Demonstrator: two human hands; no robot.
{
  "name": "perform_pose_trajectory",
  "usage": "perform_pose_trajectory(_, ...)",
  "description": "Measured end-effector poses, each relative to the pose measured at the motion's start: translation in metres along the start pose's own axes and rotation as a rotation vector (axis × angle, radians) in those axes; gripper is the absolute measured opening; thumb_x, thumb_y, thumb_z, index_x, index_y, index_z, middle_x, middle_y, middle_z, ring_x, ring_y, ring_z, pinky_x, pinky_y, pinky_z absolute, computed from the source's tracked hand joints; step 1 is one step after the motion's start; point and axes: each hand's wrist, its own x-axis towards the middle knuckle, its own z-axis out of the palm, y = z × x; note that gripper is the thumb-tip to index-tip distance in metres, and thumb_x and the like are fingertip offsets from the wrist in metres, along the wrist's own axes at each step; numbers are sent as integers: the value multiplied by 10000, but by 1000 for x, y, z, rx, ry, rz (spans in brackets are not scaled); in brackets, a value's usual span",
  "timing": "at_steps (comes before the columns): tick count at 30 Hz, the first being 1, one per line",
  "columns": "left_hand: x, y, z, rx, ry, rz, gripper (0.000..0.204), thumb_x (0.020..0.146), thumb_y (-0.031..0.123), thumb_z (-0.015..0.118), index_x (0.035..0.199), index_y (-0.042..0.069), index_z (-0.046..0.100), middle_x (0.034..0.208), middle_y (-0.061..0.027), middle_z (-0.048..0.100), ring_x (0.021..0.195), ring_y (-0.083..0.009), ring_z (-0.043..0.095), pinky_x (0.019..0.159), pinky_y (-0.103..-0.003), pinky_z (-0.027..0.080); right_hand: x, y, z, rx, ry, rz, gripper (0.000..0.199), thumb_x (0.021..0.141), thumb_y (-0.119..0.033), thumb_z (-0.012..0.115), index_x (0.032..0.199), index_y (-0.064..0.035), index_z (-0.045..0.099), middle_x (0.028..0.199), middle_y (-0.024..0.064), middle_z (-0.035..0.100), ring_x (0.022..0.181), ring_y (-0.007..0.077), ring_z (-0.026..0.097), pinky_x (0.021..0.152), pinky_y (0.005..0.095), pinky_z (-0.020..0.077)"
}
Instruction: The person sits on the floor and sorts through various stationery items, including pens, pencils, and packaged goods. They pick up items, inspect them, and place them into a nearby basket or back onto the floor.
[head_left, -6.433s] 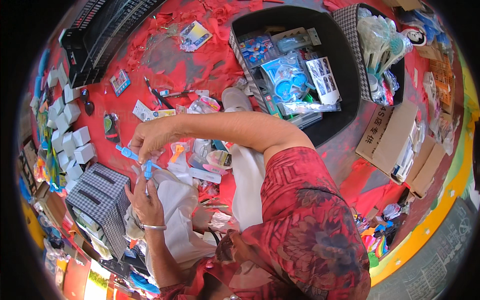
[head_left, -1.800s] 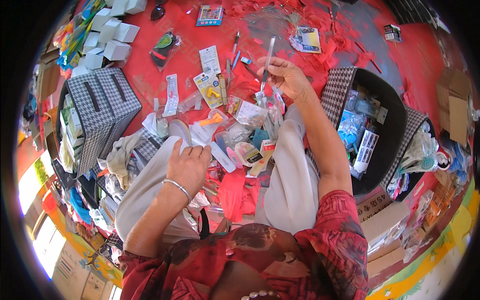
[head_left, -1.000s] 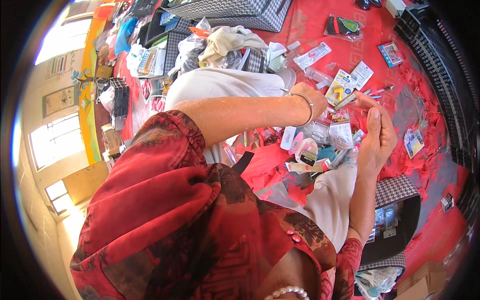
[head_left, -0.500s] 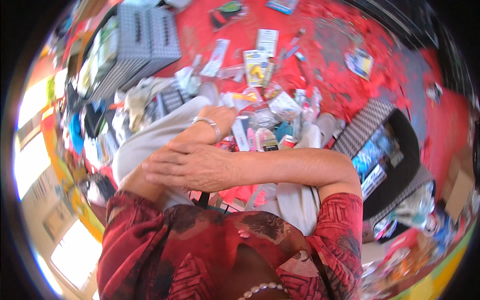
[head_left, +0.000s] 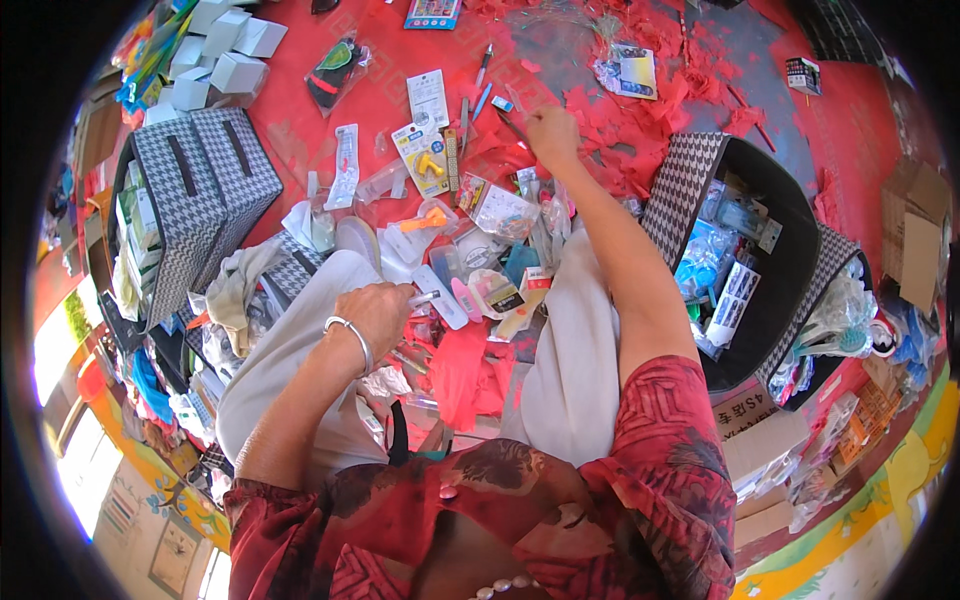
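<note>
White boxes: a loose cluster (head_left: 238, 72) well beyond the left hand, at the upper left.
Patterned case: the houndstooth case (head_left: 212, 165) with dark handles stands outward of the left hand, well apart from its fingers.
Left hand: this hand (head_left: 368, 318) lies over the left leg, fingers curled closed around a short pale stick (head_left: 426, 298) — one end pokes out past the fingers, the rest is hidden in the grip.
White slim case: the oblong case (head_left: 447, 298) lies just beside the stick's free end, with a pink piece (head_left: 465, 298) to its right.
Carded yellow item: the yellow-and-white pack (head_left: 428, 165) lies between the hands, farther forward than the left grip.
Blue stick: this thin piece (head_left: 482, 101) lies to the left of the right fingertips, near but apart.
Right hand: stretched forward low over the red floor, this hand (head_left: 553, 137) has its fingers bunched at a thin dark piece (head_left: 512, 128); whether they hold it or merely meet it, I cannot tell. The step looks like handling that piece while the left keeps the stick; the next move seems to call for a fine fingertip pinch, clear of neighbouring scraps.
Open bin: the houndstooth bin (head_left: 680, 180) stands to the right of the right forearm, packets inside.
</note>
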Motion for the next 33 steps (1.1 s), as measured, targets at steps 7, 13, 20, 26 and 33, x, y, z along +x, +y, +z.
perform_pose_trajectory(7,-8,3,-6,-50,86,47,207,795,141,491,962,54,575,861,-158,599,768,-342,579,683,-432,450,-10,9,43,-397,-227,-51,187,717,-120,527,846,-10,608,851,165,629,758,316,629,663,410,510)
perform_pose_trajectory(13,-13,-1,-6,-113,103,75,216,848,181,451,983,77,582,858,-159,600,780,-340,580,669,-433,450,-11,22,17,3,-296,-97,140,732,-148,592,789,-21,585,772,152,635,580,199,603,501,314,480)
perform_pose_trajectory(20,-11,-4,-20,-664,137,45,217,872,161,444,1002,44,573,733,-89,595,565,-184,538,530,-304,416,-22,3,-49,1349,-595,387,166,844,-120,524,970,-22,571,789,121,640,450,56,434,403,175,311)
perform_pose_trajectory(26,-6,-4,-33,-1513,194,-94,243,868,136,465,1050,2,556,678,22,502,472,-9,326,409,-162,232,-44,-59,-67,1628,-783,360,185,870,-116,474,1009,-17,546,827,126,637,424,52,382,394,176,293)
perform_pose_trajectory(33,2,-9,-30,-1717,354,-124,280,844,130,543,1089,-3,525,718,46,459,517,-2,325,400,-145,217,-77,-120,-79,1509,-1017,276,141,861,-101,490,942,-11,561,834,113,645,400,46,365,385,173,305)
